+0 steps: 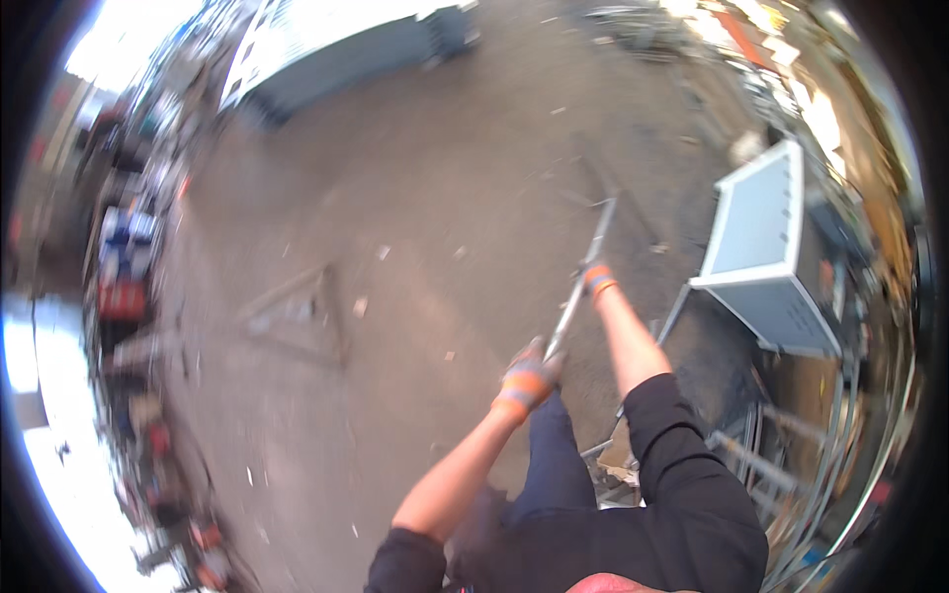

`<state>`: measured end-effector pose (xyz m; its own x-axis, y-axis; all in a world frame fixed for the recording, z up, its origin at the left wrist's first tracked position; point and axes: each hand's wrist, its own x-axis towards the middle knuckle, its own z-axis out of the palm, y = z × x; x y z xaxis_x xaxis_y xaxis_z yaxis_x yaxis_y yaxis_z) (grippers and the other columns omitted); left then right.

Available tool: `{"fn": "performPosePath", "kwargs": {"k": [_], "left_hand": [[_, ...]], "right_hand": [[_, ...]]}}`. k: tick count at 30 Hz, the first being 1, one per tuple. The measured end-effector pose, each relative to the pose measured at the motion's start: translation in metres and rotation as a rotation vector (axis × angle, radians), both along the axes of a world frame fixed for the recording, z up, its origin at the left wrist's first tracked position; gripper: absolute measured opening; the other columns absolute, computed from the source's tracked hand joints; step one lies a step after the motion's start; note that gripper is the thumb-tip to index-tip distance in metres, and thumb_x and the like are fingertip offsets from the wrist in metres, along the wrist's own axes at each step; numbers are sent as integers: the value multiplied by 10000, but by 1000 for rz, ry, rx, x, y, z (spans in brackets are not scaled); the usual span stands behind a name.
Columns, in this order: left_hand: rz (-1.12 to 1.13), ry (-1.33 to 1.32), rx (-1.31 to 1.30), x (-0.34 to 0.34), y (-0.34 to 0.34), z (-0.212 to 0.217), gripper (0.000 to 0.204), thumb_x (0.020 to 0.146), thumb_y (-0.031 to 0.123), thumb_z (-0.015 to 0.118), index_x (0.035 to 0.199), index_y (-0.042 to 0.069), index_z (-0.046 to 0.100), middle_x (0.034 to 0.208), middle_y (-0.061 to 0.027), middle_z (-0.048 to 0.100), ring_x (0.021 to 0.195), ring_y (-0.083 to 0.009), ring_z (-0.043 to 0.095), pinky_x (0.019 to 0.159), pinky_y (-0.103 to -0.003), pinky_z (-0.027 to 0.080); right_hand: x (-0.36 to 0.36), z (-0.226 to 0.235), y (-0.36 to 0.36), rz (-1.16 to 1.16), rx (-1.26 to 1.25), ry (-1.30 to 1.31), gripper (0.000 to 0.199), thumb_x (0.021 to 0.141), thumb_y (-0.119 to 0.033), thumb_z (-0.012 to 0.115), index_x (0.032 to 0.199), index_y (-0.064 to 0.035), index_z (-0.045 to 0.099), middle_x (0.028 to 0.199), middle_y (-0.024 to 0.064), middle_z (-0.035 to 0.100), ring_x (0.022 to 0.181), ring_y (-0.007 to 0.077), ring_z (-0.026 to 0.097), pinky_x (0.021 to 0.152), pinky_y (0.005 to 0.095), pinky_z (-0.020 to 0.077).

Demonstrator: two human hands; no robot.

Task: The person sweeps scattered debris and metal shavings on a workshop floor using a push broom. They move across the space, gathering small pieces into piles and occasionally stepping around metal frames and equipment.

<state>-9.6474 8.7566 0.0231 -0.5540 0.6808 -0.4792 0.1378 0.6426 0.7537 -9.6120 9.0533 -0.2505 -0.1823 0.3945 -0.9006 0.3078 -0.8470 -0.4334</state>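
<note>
Brown-grey workshop floor point(395, 227), dotted with pale scraps, blurred in places. Along the floor's left edge, dense clutter, with a red box point(122, 300) in it. At the far left corner of the floor, a large grey container point(346, 64). By the right edge, a grey cabinet point(756, 222) with a pale frame; metal framing point(766, 460) nearer the body. On the left half of the floor, a triangular frame point(331, 311), well apart from both hands.

In hand: a long, slim metal tube point(565, 321), slanting from in front of the body out toward the floor's far right corner. Left hand point(529, 378), gloved in orange and grey, at the near end, fingers curled tight round it. Right hand point(596, 280), gloved alike, farther along, also closed about the tube. Bare length between the two; another stretch projecting past the right hand. Near that far end, thin dark bars point(598, 170), too blurred to make out. Contact of tube with bars or floor: cannot tell. Near tip mostly hidden by the left glove.
</note>
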Motion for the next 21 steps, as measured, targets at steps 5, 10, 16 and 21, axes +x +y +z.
{"fn": "performPosePath", "kwargs": {"k": [5, 10, 16, 21], "left_hand": [[54, -173, -251, -29, -77, 13, 534, 928, 394, 620, 1279, -7, 629, 1154, -278, 692, 1133, -424, 647, 967, -470, 493], [340, -244, -239, 22, -300, 49, 496, 905, 382, 652, 1272, 48, 643, 1002, -204, 712, 946, -344, 686, 847, -442, 513], [884, -498, -182, 127, -487, 38, 358, 910, 279, 725, 1174, 45, 661, 770, -39, 642, 655, -132, 570, 582, -323, 465], [1096, -431, 34, 268, -605, -8, 306, 925, 209, 685, 1198, 71, 681, 689, 15, 558, 496, -64, 449, 404, -261, 329]], "right_hand": [[-38, -17, -108, 167, 246, 0, 120, 890, -203, 628, 841, -111, 568, 669, 69, 555, 539, 234, 563, 488, 412, 460], [-48, -32, -331, 598, 298, -134, 239, 878, -265, 654, 997, -79, 562, 744, 121, 613, 570, 256, 579, 531, 462, 496], [-32, -33, -578, 979, 237, -39, 497, 834, -193, 658, 1302, -117, 507, 816, 145, 623, 697, 238, 623, 630, 428, 523], [50, -48, -726, 1131, 374, -13, 711, 825, -238, 659, 1488, -150, 418, 942, 195, 684, 843, 330, 690, 749, 451, 557]]}}
